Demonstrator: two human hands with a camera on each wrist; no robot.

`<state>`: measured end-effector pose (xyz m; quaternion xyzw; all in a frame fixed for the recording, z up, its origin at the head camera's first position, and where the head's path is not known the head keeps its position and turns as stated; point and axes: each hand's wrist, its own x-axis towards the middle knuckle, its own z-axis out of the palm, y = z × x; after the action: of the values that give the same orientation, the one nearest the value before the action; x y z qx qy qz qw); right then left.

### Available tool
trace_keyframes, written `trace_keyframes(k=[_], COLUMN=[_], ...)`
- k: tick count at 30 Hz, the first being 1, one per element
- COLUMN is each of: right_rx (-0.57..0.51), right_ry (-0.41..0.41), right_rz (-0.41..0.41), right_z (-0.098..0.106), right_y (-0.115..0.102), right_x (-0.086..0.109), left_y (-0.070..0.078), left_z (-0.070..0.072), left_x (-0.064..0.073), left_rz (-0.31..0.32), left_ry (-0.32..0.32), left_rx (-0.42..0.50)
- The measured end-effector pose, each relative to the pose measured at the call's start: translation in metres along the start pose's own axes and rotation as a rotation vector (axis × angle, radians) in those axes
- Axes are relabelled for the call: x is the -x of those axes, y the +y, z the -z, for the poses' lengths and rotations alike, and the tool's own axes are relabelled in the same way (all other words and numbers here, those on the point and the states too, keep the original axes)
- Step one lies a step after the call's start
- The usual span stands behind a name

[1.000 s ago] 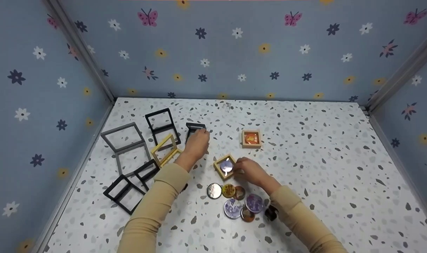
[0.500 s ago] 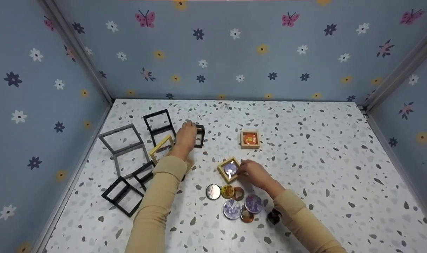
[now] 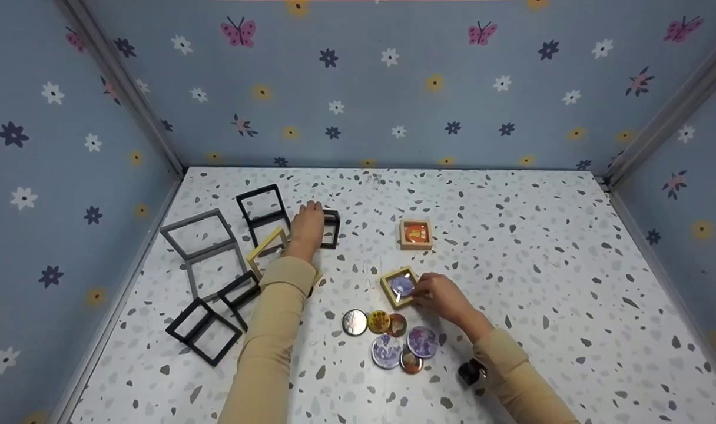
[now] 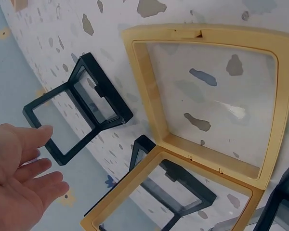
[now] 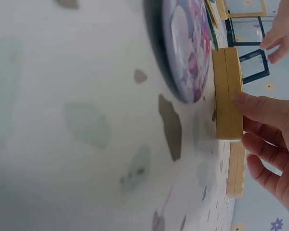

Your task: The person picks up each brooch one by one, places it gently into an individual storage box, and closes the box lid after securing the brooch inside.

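Observation:
My left hand point(image 3: 308, 227) is beside a small open black display frame point(image 3: 337, 231) near the middle of the table. In the left wrist view its thumb lies at the edge of that frame's raised lid, with the other fingers relaxed and apart. My right hand point(image 3: 443, 297) pinches the corner of a small closed yellow display frame point(image 3: 387, 293), which has a purple round badge point(image 3: 402, 286) behind its clear film. The right wrist view shows the thumb on the yellow frame's side point(image 5: 227, 96), with the fingers partly hidden behind it.
Several loose round badges point(image 3: 387, 351) lie close together at front centre. A closed light-wood frame point(image 3: 403, 241) with an orange badge stands farther back. To the left are an open yellow frame point(image 3: 268, 242), a large grey one point(image 3: 209, 254) and several black ones point(image 3: 200, 331). Patterned walls enclose the table.
The black frame, partly closed a second ago, now stands open, and my left hand has moved to its left. My right hand has slid the yellow frame with the purple badge to the right.

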<state>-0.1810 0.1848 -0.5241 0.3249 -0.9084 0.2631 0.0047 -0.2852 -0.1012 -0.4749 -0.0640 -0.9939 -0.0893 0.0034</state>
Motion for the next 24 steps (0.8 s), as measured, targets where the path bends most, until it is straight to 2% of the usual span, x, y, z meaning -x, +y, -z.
trace_keyframes(k=[8, 13, 20, 24], right_rx=[-0.036, -0.056, -0.064, -0.063], right_ry=[0.012, 0.024, 0.043, 0.074], right_rz=[-0.108, -0.159, -0.200, -0.205], right_z=[0.005, 0.009, 0.014, 0.015], right_y=[0.006, 0.010, 0.014, 0.018], right_x=[0.011, 0.019, 0.028, 0.033], left_y=[0.000, 0.001, 0.000, 0.002], left_z=[0.000, -0.001, -0.003, -0.002], left_x=[-0.003, -0.004, -0.005, -0.006], left_rz=[0.024, 0.019, 0.003, -0.002], left_ry=[-0.024, -0.012, 0.045, 0.036], left_rx=[0.010, 0.009, -0.018, -0.020])
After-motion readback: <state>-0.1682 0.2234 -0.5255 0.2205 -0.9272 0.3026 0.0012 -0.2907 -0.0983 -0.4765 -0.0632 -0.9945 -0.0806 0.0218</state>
